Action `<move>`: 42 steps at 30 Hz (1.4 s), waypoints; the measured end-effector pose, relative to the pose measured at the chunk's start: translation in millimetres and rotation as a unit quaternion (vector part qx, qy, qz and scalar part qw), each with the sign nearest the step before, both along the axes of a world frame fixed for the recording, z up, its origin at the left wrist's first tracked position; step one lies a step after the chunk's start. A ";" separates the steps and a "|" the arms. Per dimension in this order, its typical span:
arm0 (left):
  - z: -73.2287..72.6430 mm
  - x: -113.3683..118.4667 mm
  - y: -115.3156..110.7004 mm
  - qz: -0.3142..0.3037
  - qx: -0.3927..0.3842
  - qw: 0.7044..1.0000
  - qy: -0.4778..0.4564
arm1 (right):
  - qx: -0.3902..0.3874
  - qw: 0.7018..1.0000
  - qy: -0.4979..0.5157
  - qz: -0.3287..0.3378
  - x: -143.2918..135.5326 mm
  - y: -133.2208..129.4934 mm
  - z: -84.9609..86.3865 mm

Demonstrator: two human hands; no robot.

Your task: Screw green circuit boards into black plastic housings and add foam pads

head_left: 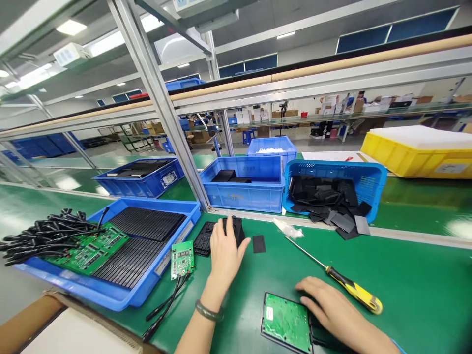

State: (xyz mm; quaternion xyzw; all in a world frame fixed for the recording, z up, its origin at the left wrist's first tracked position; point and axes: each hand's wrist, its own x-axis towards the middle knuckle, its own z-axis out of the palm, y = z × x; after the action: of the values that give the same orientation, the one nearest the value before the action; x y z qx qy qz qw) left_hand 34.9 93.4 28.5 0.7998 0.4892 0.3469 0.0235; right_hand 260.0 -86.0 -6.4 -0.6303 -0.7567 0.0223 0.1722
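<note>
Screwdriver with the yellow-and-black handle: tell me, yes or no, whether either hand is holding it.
No, the screwdriver lies on the green tabletop, apart from both the left hand and the right hand.

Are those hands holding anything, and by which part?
I can't tell. The left hand is over a black boxy plastic case, the right hand by the upper right corner of a green rectangular circuit board; neither shows a clear grip.

Grn bench [413,275] w/ ylw/blk screwdriver [348,283], cabled PCB [182,259], blk casings [204,239], blk pad [259,244], cased PCB [286,322] & blue tray [129,297].
</note>
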 end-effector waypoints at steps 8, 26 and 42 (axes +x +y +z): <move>6.9 -5.7 23.3 0.072 -0.070 0.995 -0.026 | -0.065 0.997 0.016 0.026 -26.7 105.5 16.5; -75.6 -11.5 -113.1 -0.034 -0.488 0.595 -0.637 | -0.003 0.945 0.327 -0.023 -31.7 87.8 33.3; -80.0 3.1 -136.7 -0.151 -0.464 0.591 -0.642 | 0.000 0.964 0.263 -0.035 -49.2 8.1 8.5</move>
State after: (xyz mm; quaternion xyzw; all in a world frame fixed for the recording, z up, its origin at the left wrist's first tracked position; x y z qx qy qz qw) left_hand 38.0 -43.3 -51.5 0.3131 0.3146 0.4886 0.7512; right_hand 210.8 -77.9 2.2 -0.6284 -0.6621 0.1809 0.3659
